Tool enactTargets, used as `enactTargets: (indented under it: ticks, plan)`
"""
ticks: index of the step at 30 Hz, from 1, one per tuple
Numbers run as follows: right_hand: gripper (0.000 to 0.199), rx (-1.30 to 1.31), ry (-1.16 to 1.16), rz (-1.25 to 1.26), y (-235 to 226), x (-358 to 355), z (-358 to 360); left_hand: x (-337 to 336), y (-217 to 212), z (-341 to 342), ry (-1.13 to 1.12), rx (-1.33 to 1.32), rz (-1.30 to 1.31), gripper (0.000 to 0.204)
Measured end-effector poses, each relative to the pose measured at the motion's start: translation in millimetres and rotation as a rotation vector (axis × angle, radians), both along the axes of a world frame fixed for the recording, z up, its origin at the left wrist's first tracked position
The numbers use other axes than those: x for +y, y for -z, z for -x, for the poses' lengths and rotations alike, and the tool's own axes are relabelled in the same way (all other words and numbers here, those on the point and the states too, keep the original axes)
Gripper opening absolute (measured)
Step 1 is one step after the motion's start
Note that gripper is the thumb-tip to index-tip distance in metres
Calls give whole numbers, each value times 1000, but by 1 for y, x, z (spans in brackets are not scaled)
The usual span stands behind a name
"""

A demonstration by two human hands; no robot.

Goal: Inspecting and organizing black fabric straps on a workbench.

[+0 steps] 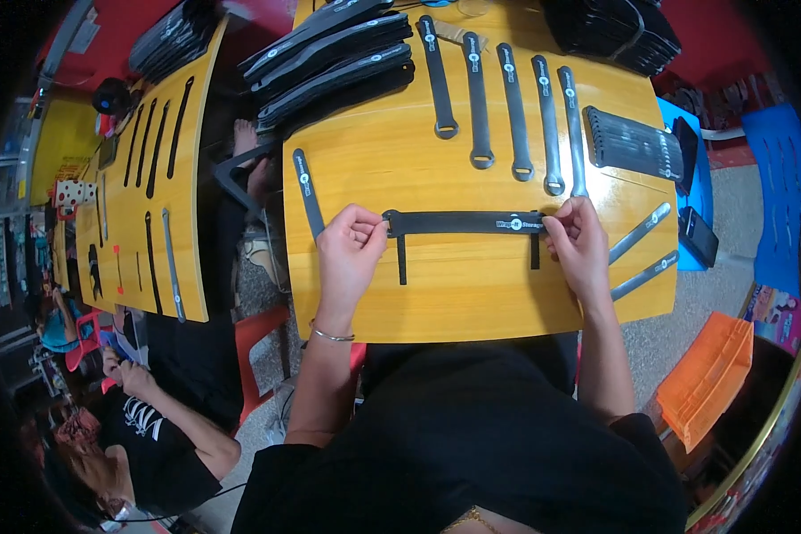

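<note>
Head view is showing both hands pinching a long black strap [463, 222] that is lying flat across the yellow desk [374, 303]. The left hand [347, 254] is closing its grip on the strap's left end, and the right hand [578, 245] is closing its grip on the strap's right end. Two short black tabs are hanging from the strap toward the person. Beyond the strap, five grey straps with ring ends [507, 107] are lying side by side. Left of the strap, one more grey strap [308, 191] is lying at a slant. Right of the strap, two grey straps [641, 254] are resting near the desk's edge.
</note>
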State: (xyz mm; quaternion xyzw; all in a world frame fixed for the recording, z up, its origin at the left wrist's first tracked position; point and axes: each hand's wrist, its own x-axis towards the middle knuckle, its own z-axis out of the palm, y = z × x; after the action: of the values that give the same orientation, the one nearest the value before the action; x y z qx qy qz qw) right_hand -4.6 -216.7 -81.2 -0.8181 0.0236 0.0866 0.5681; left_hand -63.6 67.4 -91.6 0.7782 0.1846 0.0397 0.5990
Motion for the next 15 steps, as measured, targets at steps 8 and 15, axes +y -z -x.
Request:
enactTargets:
  ticks: [8,15]
  plan:
    - [18,-36,-10,32,-2,-1,0,-2,3,0,-33,-35,10,7]
    - [20,-41,-24,118,-4,2,1,-2,2,0,-18,-34,3,7]
